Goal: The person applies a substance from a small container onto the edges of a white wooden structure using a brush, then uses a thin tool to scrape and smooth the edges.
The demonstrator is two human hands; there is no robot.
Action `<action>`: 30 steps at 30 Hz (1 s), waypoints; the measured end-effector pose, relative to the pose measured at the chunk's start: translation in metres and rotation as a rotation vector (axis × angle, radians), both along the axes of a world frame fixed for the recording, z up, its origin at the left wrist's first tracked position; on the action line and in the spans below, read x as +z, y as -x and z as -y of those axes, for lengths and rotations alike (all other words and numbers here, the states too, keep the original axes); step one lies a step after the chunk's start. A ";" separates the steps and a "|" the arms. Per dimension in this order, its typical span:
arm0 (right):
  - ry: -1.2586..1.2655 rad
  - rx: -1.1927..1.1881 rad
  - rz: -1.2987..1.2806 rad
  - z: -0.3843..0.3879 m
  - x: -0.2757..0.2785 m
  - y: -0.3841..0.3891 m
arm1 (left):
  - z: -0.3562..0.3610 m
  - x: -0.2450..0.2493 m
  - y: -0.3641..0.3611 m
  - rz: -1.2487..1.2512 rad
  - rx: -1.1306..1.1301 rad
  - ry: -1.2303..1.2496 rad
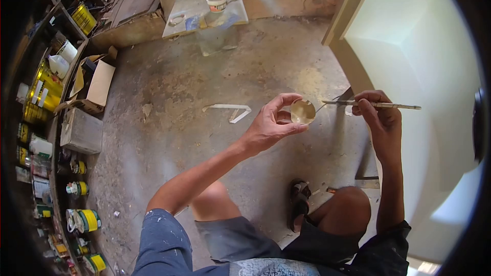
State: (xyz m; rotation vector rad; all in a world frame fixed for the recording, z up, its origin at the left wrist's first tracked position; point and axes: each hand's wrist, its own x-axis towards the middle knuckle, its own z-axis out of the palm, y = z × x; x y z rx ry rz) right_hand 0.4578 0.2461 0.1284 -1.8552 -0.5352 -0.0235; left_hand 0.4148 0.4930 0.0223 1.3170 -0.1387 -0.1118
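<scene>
My left hand [271,122] grips a small round cup [303,112] by its sides, its opening turned up toward me. A little pale beige liquid seems to coat the inside. In my right hand [379,115] is a thin paintbrush [399,106], held level between thumb and fingers. The brush's narrow tip points left and reaches close to the cup's right rim; whether it touches cannot be made out. Close to my right hand on the right stands a large pale panelled piece [414,71] with a raised frame edge.
Shelves on the left hold several paint cans [91,220] and bottles. An open cardboard box [99,86] and a grey box [82,131] stand beside them. A bent white strip [230,107] lies on the stained floor. Further back, a tub [217,2] rests on a board [179,7].
</scene>
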 end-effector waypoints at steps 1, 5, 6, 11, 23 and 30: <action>-0.006 0.007 0.007 -0.001 -0.007 -0.009 | 0.002 -0.002 -0.006 -0.015 0.016 -0.029; 0.024 0.034 0.049 -0.013 -0.043 -0.050 | 0.002 -0.012 -0.036 -0.035 0.084 -0.123; -0.021 0.042 0.067 -0.020 -0.052 -0.062 | 0.001 -0.014 -0.045 -0.039 0.105 -0.161; 0.015 0.117 0.099 -0.038 -0.078 -0.111 | -0.001 -0.025 -0.084 -0.071 0.205 -0.251; -0.209 0.101 -0.106 -0.041 -0.101 -0.186 | 0.000 -0.017 -0.142 -0.137 0.208 -0.273; -0.338 0.035 -0.365 -0.033 -0.091 -0.204 | -0.006 0.009 -0.148 -0.171 0.143 -0.185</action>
